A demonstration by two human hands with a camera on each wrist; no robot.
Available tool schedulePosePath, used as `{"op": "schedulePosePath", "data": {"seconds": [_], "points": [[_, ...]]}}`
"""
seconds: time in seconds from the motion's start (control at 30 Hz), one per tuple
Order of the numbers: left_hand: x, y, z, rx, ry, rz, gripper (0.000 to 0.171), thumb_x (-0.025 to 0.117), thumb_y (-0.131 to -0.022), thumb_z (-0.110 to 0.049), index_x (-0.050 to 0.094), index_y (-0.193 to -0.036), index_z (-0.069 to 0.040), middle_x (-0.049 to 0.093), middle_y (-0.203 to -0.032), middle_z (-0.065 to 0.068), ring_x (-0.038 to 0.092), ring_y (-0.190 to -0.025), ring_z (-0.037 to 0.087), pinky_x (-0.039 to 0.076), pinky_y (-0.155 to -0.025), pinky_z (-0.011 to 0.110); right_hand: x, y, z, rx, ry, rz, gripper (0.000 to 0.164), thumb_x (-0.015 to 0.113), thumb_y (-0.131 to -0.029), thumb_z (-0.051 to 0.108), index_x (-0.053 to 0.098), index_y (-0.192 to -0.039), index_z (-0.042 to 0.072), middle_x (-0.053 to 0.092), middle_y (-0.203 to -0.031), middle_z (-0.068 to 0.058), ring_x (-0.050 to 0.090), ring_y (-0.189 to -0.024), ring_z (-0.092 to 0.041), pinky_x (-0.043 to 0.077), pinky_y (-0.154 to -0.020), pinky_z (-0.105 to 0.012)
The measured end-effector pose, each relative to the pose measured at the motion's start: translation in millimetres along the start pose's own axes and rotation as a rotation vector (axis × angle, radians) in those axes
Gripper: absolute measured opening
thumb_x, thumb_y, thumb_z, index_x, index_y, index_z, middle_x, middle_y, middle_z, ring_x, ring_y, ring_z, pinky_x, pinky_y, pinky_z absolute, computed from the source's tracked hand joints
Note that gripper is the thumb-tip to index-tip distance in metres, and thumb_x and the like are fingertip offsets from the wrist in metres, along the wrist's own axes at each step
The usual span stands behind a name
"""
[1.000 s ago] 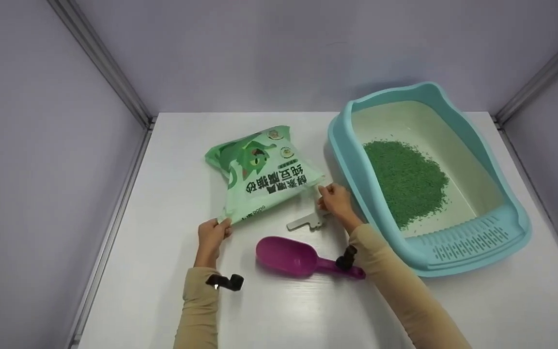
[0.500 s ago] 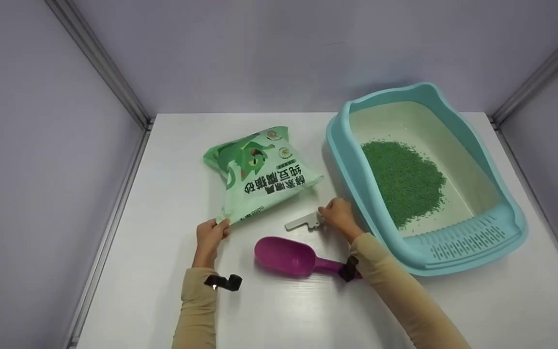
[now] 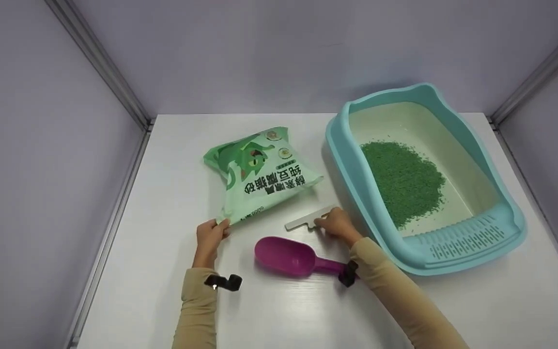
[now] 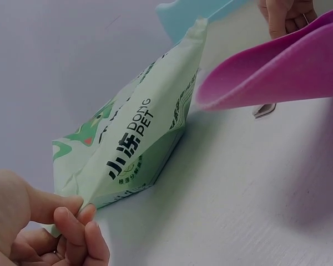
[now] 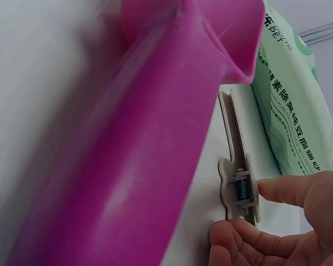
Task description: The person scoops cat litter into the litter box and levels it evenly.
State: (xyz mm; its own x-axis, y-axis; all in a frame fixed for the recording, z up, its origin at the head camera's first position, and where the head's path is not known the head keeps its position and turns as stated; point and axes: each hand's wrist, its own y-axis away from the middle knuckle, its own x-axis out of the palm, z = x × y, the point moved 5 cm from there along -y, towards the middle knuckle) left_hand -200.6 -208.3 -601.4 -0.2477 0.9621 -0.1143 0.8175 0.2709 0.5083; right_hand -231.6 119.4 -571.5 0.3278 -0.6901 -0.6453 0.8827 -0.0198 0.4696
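Observation:
My left hand [image 3: 211, 235] pinches the near left corner of a green bag of cat litter [image 3: 264, 167], which lies on its back with a cartoon cat on top. In the left wrist view, thumb and fingertips meet on the bag's corner. My right hand [image 3: 339, 224] is at a pale bag clip [image 3: 303, 220] lying on the table. The right wrist view shows its thumb on one side of the clip, close to the spring, and curled fingers on the other side. A magenta scoop [image 3: 286, 257] lies nearer to me, its handle partly behind the right wrist camera.
A blue litter box [image 3: 351, 160] stands on the right, with green litter [image 3: 402, 182] spread inside and a slotted step at its near end. The white table [image 3: 148, 194] meets grey walls at the back and sides.
My right hand has let go of the bag's right corner and come toward me onto the clip, which it now grips. The left hand stays on its corner.

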Motion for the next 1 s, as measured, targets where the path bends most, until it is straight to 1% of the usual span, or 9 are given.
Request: {"op": "schedulePosePath", "data": {"seconds": [0.13, 0.33, 0.43, 0.5, 0.6, 0.73, 0.83, 0.93, 1.0], "points": [[-0.4, -0.2, -0.3, -0.001, 0.012, 0.008, 0.015, 0.062, -0.091, -0.011, 0.063, -0.089, 0.004, 0.062, -0.069, 0.002, 0.056, -0.065, 0.009, 0.05, -0.065, 0.021, 3.1, -2.4, -2.8, 0.047, -0.067, 0.024, 0.021, 0.062, -0.082, 0.013, 0.058, -0.062, 0.009, 0.045, -0.042, 0.006, 0.044, -0.04, -0.006, 0.036, -0.039, -0.016], [1.2, -0.3, -0.1, -0.015, 0.005, 0.016, 0.016, 0.06, -0.092, -0.011, 0.064, -0.093, 0.004, 0.065, -0.065, -0.003, 0.06, -0.067, 0.009, 0.051, -0.066, 0.019, 4.5, -0.1, 2.5, 0.091, -0.026, 0.006, 0.028, 0.059, -0.082, 0.012, 0.048, -0.057, 0.015, 0.046, -0.045, 0.006, 0.046, -0.043, -0.007, 0.038, -0.042, -0.018], [2.7, -0.6, 0.0, -0.012, 0.027, 0.024, 0.019, 0.059, -0.092, -0.009, 0.064, -0.098, 0.007, 0.065, -0.065, -0.004, 0.062, -0.066, 0.007, 0.053, -0.066, 0.017, 5.2, 1.0, 4.5, 0.116, -0.066, -0.023, 0.022, 0.058, -0.082, 0.012, 0.048, -0.063, 0.014, 0.048, -0.049, 0.005, 0.047, -0.045, -0.007, 0.04, -0.043, -0.018], [3.1, -1.0, 0.3, -0.009, 0.046, 0.026, 0.019, 0.059, -0.092, -0.008, 0.063, -0.1, 0.009, 0.065, -0.064, -0.004, 0.062, -0.064, 0.006, 0.053, -0.064, 0.016, 6.8, 0.6, 4.2, 0.126, -0.17, -0.033, 0.014, 0.057, -0.083, 0.01, 0.051, -0.07, 0.01, 0.052, -0.053, 0.004, 0.05, -0.047, -0.008, 0.044, -0.044, -0.018], [3.0, -1.2, 0.5, -0.004, 0.065, 0.025, 0.018, 0.059, -0.092, -0.006, 0.063, -0.097, 0.01, 0.065, -0.063, -0.004, 0.063, -0.063, 0.005, 0.054, -0.064, 0.015, 9.6, -0.5, 4.4, 0.113, -0.35, -0.031, 0.006, 0.055, -0.085, 0.006, 0.052, -0.08, 0.006, 0.059, -0.058, 0.002, 0.057, -0.049, -0.008, 0.052, -0.048, -0.022], [2.6, -0.8, 0.6, -0.001, 0.075, 0.021, 0.013, 0.059, -0.091, -0.005, 0.062, -0.091, 0.008, 0.065, -0.061, -0.005, 0.064, -0.062, 0.005, 0.055, -0.064, 0.016, 13.7, -0.1, 5.9, 0.117, -0.593, 0.013, 0.008, 0.052, -0.091, 0.002, 0.049, -0.083, 0.003, 0.062, -0.059, -0.002, 0.063, -0.049, -0.01, 0.058, -0.053, -0.027], [2.6, -0.8, 0.7, 0.0, 0.079, 0.02, 0.013, 0.059, -0.091, -0.005, 0.062, -0.09, 0.008, 0.065, -0.061, -0.005, 0.064, -0.061, 0.005, 0.054, -0.063, 0.016, 16.6, 0.6, 6.5, 0.167, -0.768, 0.041, 0.008, 0.053, -0.093, 0.003, 0.049, -0.086, 0.002, 0.062, -0.061, -0.003, 0.066, -0.05, -0.012, 0.06, -0.057, -0.028], [2.9, -1.1, 0.9, -0.003, 0.085, 0.019, 0.013, 0.059, -0.091, -0.005, 0.062, -0.092, 0.008, 0.066, -0.061, -0.004, 0.063, -0.06, 0.004, 0.054, -0.062, 0.016, 20.1, 2.1, 8.2, 0.228, -0.951, 0.082, 0.005, 0.057, -0.093, 0.002, 0.056, -0.088, 0.0, 0.065, -0.065, -0.006, 0.069, -0.055, -0.016, 0.061, -0.063, -0.028], [2.8, -0.8, 1.1, -0.008, 0.087, 0.018, 0.013, 0.059, -0.091, -0.005, 0.063, -0.092, 0.008, 0.066, -0.062, -0.003, 0.063, -0.06, 0.004, 0.054, -0.062, 0.015, 23.8, 3.7, 10.5, 0.265, -1.048, 0.137, 0.009, 0.058, -0.092, 0.002, 0.063, -0.084, 0.002, 0.068, -0.068, -0.007, 0.07, -0.06, -0.018, 0.062, -0.067, -0.028]]}}
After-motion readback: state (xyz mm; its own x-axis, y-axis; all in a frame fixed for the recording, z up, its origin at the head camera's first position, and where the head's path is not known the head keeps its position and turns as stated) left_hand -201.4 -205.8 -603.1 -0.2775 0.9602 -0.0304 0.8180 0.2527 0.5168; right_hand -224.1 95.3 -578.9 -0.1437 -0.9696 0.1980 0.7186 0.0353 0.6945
